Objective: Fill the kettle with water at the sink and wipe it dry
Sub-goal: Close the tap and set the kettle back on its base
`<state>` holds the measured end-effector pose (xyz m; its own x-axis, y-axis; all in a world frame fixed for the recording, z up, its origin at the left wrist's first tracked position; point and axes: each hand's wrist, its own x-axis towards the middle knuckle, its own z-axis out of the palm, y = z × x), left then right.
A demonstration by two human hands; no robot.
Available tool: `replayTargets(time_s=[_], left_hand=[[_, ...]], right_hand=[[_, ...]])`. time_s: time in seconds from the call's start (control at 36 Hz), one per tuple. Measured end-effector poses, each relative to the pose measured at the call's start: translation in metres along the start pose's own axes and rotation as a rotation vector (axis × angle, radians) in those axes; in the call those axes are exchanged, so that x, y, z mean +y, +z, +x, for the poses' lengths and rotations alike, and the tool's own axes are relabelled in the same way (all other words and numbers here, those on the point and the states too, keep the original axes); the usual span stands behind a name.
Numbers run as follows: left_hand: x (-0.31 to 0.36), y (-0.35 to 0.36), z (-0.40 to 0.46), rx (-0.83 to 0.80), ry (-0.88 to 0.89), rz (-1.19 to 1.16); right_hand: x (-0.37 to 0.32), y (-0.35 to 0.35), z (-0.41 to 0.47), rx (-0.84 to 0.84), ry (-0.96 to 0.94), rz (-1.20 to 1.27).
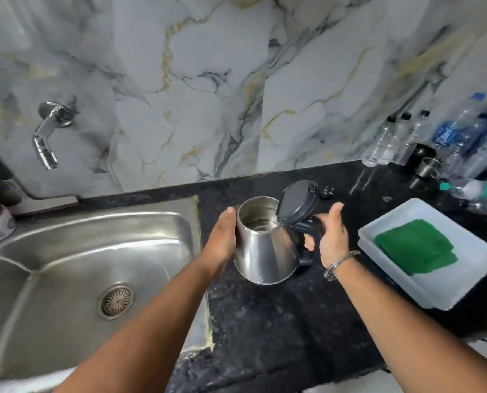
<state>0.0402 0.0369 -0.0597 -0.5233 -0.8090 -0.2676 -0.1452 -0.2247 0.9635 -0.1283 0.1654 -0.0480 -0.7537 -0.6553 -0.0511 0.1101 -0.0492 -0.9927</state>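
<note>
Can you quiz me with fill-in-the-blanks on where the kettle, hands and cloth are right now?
1. The kettle has its lid ____.
2. The right hand grips the kettle's black ____.
3. The left hand rests against the kettle's steel ____.
4. The green cloth lies in a white ____.

Missing words: open; handle; body; tray
</note>
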Motion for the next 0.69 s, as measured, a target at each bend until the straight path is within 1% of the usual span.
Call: replayTargets(time_s=[0.17, 0.28, 0.42, 0.53, 0.61, 0.69], left_hand=[[-0.012, 0.074, 0.03, 0.09, -0.03, -0.039], [-0.014, 0.096, 0.043, 0.108, 0.001, -0.003], [-0.02, 0.104, 0.045, 0.109, 0.118, 0.096], [-0.019, 0.105, 0.044, 0.06, 0.231, 0.197], [-0.021, 0.102, 0.043, 0.062, 0.244, 0.244], [-0.023, 0.095, 0.045, 0.087, 0.24, 0.251]], right_hand=[[0.005, -0.056, 0.053, -0.031, -0.043, -0.119], [0.02, -0.076, 0.081, 0.057, -0.032, -0.135], [0.036, -0.086, 0.101, 0.197, -0.001, -0.161], [0.046, -0.094, 0.112, 0.147, 0.085, -0.148], [0.047, -0.094, 0.115, 0.152, 0.101, -0.177], [0.041, -0.085, 0.115, 0.096, 0.071, -0.23]])
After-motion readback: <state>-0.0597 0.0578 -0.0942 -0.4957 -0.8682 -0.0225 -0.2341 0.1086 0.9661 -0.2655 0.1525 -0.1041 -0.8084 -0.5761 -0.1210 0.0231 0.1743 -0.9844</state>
